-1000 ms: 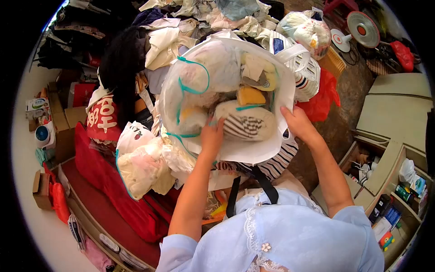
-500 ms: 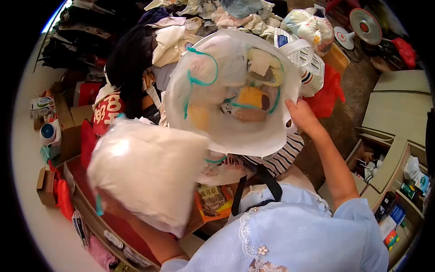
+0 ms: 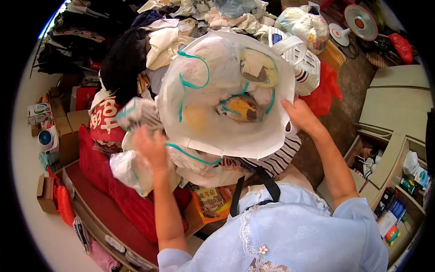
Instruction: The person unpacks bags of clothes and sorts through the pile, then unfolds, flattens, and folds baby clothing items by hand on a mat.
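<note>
A large white bag (image 3: 213,136) stands wide open in front of me, holding several clear pouches with teal drawstrings. One pouch with yellow and brown contents (image 3: 244,109) lies in its lower middle. My right hand (image 3: 300,115) grips the bag's right rim. To the left of the bag, my left hand (image 3: 152,144) is smeared by motion, its fingers unclear. Just above that hand is a blurred striped bundle (image 3: 138,113) with a teal edge; I cannot tell whether the hand holds it. Below lies a crumpled whitish plastic bag (image 3: 129,170).
A heap of clothes (image 3: 172,41) spreads behind the white bag. Red cloth (image 3: 115,186) covers the left side. An orange food packet (image 3: 210,201) lies close to my body. A white fan (image 3: 360,22) is at far right, and open drawers (image 3: 367,154) line the right.
The big pale package that my left hand carried at the lower left is gone from there. My left hand has moved up and right beside the white bag. My right hand keeps its hold.
</note>
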The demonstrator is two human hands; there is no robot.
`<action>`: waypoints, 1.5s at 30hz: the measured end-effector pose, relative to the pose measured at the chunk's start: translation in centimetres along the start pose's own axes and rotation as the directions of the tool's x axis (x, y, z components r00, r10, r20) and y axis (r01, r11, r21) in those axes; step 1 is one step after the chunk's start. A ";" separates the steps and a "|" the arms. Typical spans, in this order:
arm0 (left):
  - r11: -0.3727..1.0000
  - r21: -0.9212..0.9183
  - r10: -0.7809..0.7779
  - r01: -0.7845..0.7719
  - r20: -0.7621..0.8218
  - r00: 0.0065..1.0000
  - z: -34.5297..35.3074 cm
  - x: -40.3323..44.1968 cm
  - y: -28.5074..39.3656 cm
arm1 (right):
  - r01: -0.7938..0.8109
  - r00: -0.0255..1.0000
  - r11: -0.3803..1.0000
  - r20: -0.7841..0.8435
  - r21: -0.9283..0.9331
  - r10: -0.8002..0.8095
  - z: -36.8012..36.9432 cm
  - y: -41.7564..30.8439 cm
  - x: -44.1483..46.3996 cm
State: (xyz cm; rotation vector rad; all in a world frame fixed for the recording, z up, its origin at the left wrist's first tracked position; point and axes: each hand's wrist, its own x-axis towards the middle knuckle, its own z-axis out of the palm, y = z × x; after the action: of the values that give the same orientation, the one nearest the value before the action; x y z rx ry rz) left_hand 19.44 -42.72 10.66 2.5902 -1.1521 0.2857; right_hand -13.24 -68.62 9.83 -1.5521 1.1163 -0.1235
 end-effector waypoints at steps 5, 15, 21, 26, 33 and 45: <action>0.820 -0.543 0.101 0.181 0.448 0.888 4.1 1.4 13.3 | 0.047 0.996 0.996 0.077 -0.081 -0.041 -0.2 -1.9 -0.4; 0.401 -0.688 -0.451 0.605 0.427 0.784 12.3 13.7 13.7 | 0.024 0.986 1.000 0.163 0.003 -0.024 -0.5 -2.7 -1.2; 0.684 -0.606 -0.263 0.406 0.315 0.912 11.3 10.8 12.9 | 0.010 0.995 0.996 0.097 0.093 -0.020 0.3 -2.3 -0.1; 0.618 -0.757 0.025 0.213 0.290 0.957 8.1 0.0 11.4 | -0.026 0.998 0.982 0.069 0.190 0.013 0.5 -0.8 0.5; 0.497 -0.529 -0.313 0.688 0.629 0.711 4.5 -10.1 6.8 | 0.064 0.995 0.993 0.066 0.102 -0.071 1.7 -1.4 0.2; 0.682 -0.472 -0.305 0.559 0.511 0.804 4.0 -8.7 6.2 | 0.072 0.979 0.996 -0.188 -0.057 -0.081 -1.4 -3.3 1.1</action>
State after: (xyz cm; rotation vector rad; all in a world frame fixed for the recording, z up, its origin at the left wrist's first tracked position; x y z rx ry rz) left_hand 9.34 -42.06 5.46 2.2558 -0.5198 -0.6527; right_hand -11.59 -70.76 12.44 -1.6545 1.2162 -0.3039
